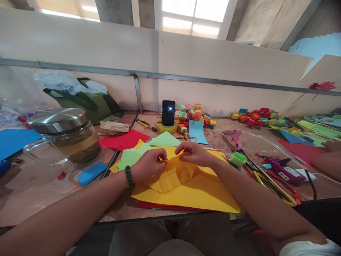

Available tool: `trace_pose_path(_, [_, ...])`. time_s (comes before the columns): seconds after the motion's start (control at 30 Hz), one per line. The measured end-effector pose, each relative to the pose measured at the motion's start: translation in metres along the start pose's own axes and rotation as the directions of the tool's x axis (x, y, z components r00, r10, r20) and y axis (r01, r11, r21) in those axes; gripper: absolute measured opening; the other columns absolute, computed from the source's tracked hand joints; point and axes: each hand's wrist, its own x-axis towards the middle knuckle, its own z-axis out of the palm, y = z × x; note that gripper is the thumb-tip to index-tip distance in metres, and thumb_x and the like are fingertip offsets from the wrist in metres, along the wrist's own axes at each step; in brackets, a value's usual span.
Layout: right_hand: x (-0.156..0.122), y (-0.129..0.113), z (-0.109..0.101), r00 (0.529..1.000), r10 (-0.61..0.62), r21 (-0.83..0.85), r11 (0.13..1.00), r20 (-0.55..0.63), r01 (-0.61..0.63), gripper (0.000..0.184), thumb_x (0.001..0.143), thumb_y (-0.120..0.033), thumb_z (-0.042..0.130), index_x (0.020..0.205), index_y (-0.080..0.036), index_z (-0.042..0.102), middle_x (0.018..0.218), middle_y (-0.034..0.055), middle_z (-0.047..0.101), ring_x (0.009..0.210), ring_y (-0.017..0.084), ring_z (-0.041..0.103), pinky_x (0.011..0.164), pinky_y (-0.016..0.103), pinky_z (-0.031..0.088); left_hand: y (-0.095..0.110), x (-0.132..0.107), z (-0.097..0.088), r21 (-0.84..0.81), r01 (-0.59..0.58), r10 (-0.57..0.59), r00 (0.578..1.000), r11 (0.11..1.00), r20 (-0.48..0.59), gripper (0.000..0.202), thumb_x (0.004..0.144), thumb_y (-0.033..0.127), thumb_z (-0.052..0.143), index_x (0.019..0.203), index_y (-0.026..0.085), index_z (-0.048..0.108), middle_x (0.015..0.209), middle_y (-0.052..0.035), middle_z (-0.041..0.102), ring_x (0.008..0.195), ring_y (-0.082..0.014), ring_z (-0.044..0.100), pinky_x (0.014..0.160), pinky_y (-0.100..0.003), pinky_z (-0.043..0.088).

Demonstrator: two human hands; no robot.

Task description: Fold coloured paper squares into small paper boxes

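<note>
My left hand (149, 164) and my right hand (195, 153) meet over a partly folded yellow paper piece (173, 175). Both pinch its upper edge, fingers curled on the paper. A green bead bracelet (129, 176) circles my left wrist. The folded piece lies on a stack of yellow paper sheets (197, 193), with red sheets showing underneath at the near edge. Light green sheets (133, 156) lie just left of my left hand.
A lidded glass jar (68, 137) stands at left near blue and red paper. A phone (168, 112) leans upright in a tape roll. Piles of coloured paper cubes (195, 115) lie behind. A pink glue gun (236, 137), scissors (274, 185) and another person's arm (326, 160) are at right.
</note>
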Motion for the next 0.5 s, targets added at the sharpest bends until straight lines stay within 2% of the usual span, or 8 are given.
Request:
trace_pose_path(0.1, [0.003,0.004,-0.008,0.993,0.11,0.089,0.99,0.039,-0.113,0.017,0.063,-0.024,0.064,0.077,-0.016,0.06,0.065,-0.0019,0.059,0.057,0.01,0.051,0.053,0.021,0.039,0.001,0.001,-0.002,-0.003,0.009,-0.009,1.0,1.0,-0.005,0.006,0.06,0.024,0.051,0.064,0.019,0.05,0.064,0.0013,0.055,0.06,-0.0127,0.046,0.057,-0.024,0.037])
trace_pose_path(0.17, [0.005,0.005,-0.009,0.991,0.129,0.111,0.985,0.045,-0.133,0.017,0.062,-0.027,0.065,0.072,-0.016,0.058,0.059,-0.0039,0.054,0.053,0.008,0.046,0.051,0.021,0.035,0.0,0.001,-0.003,-0.01,0.011,-0.011,1.0,1.0,0.001,0.006,0.06,0.024,0.051,0.063,0.019,0.051,0.064,0.0014,0.054,0.06,-0.0126,0.046,0.057,-0.024,0.037])
trace_pose_path(0.27, [0.005,0.003,-0.004,0.996,0.091,0.106,0.99,0.01,-0.092,0.016,0.061,-0.029,0.064,0.07,-0.017,0.057,0.059,-0.004,0.052,0.053,0.008,0.044,0.052,0.022,0.034,0.0,0.002,-0.002,-0.031,0.014,-0.014,1.0,0.999,0.008,0.007,0.06,0.025,0.051,0.063,0.018,0.052,0.065,0.0007,0.056,0.06,-0.0125,0.046,0.056,-0.023,0.037])
trace_pose_path(0.37, [0.003,-0.003,0.002,0.996,0.047,0.048,0.998,-0.08,-0.044,0.014,0.063,-0.028,0.061,0.07,-0.017,0.057,0.062,-0.0028,0.052,0.056,0.01,0.045,0.053,0.023,0.035,0.0,0.001,-0.001,-0.071,0.026,-0.024,0.999,0.997,0.025,0.008,0.06,0.025,0.052,0.064,0.018,0.053,0.063,0.0011,0.055,0.059,-0.0118,0.045,0.054,-0.022,0.036])
trace_pose_path(0.5, [0.0,-0.01,0.009,0.985,0.021,-0.009,1.0,-0.173,-0.023,0.02,0.064,-0.023,0.058,0.083,-0.017,0.059,0.074,-0.0002,0.058,0.064,0.012,0.05,0.059,0.024,0.04,0.001,-0.001,0.003,-0.104,0.044,-0.04,0.998,0.994,0.04,0.01,0.063,0.027,0.053,0.065,0.018,0.052,0.062,0.0019,0.053,0.057,-0.0109,0.044,0.052,-0.021,0.035])
